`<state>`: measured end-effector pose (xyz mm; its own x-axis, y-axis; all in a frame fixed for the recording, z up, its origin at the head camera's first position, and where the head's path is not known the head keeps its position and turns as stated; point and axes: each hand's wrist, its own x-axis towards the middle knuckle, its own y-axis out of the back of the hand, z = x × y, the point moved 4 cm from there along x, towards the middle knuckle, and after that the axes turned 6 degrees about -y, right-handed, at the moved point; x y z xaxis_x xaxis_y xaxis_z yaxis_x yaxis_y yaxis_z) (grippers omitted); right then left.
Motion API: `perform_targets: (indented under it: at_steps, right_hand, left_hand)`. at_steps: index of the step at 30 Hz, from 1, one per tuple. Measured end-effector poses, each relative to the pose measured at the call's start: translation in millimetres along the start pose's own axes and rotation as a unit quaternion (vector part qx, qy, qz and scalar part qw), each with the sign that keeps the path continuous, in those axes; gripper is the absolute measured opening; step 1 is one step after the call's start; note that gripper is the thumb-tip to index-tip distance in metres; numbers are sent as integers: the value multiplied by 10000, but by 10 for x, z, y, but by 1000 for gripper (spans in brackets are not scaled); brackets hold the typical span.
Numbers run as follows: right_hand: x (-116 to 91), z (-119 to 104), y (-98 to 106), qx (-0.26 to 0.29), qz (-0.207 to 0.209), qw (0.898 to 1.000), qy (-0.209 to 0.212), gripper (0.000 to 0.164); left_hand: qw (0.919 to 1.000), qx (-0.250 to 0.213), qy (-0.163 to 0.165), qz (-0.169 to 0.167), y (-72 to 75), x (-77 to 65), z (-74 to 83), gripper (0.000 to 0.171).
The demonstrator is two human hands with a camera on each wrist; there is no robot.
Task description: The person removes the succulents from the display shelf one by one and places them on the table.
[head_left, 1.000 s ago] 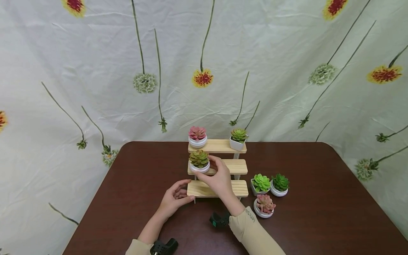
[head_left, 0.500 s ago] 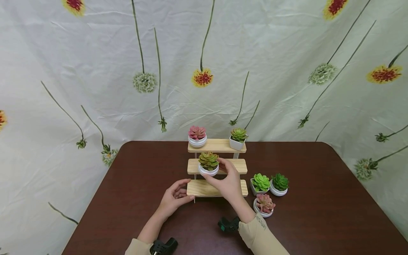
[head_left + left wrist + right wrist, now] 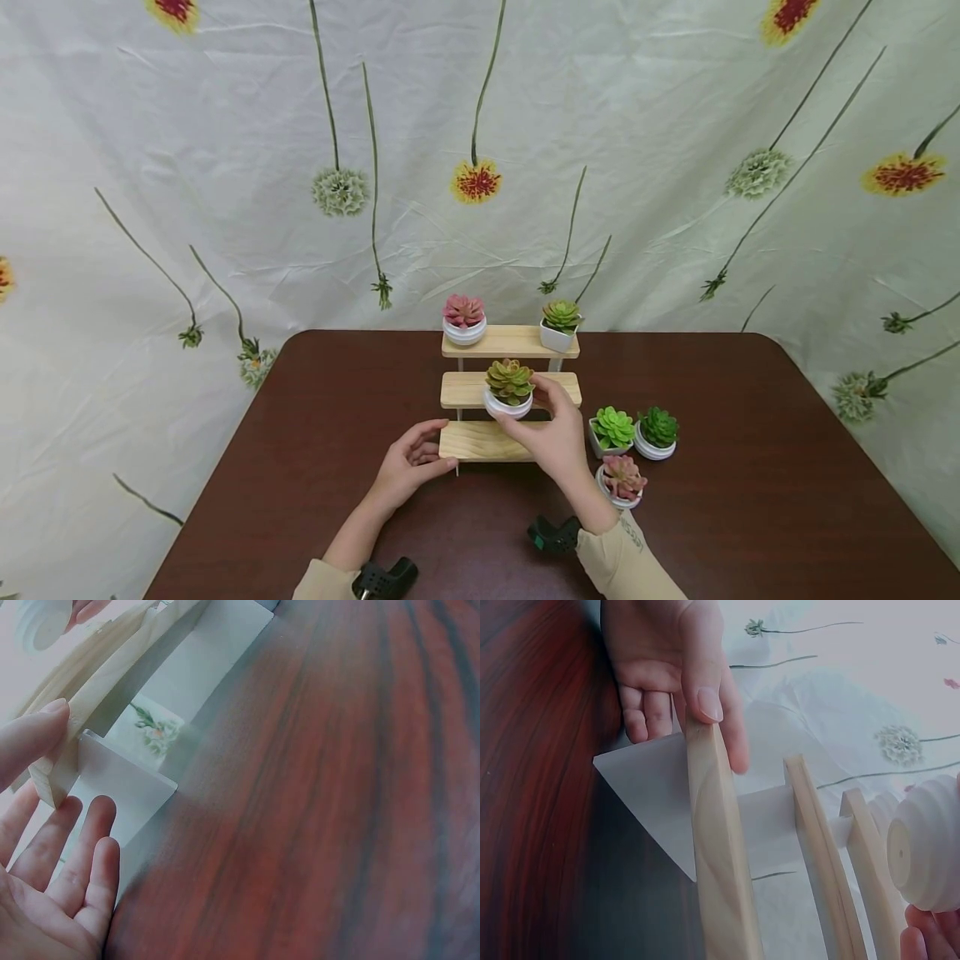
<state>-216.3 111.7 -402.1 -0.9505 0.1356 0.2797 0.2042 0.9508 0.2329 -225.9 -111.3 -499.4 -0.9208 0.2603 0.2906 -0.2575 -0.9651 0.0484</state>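
Note:
My right hand (image 3: 551, 429) pinches a white ridged pot with an olive-green, red-tipped succulent (image 3: 509, 382), held in front of the middle shelf. In the right wrist view the bottom of this white pot (image 3: 904, 855) shows, off the boards. With thumb and fingers, my left hand (image 3: 408, 467) grips the left end of the lowest board of a three-tier wooden display stand (image 3: 480, 442); the left wrist view shows the thumb (image 3: 34, 739) on the board. On the top tier are a pink succulent (image 3: 463, 320) at left and a green succulent (image 3: 560, 325) at right.
Right of the stand, a bright green succulent (image 3: 612, 431), a dark green succulent (image 3: 657, 433) and a dusty pink succulent (image 3: 622, 481) stand close together on the dark brown table (image 3: 750, 467). A flower-printed cloth (image 3: 660, 167) hangs behind the table.
My right hand has moved the olive-green succulent rightward and slightly nearer, from the left end of the middle shelf toward its centre. My left hand has stayed on the lowest board.

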Motion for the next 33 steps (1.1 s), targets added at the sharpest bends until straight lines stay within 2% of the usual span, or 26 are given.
perform_targets:
  at_steps: [6,10,15,19,33]
  right_hand:
    - [-89,-258,101,-57,87,9999,-13,57]
    - [-110,-285,156,-89,152,9998,-96,55]
    - [-50,-40,184,-66,268,9991,-319,59]
    - [-11,157,215,-57,398,9989,-243,60]
    - [-31,235,373,-69,683,9976,-121,57]
  left_hand:
    - [10000,-61,71,5,-5,9,-8,60]
    - [10000,-27,50,0,-2,7,-13,59]
    - [10000,-2,44,39,-1,8,-5,58]
    - [10000,20,48,84,-1,10,0,57]
    - [10000,39,42,-30,-5,12,6,58]
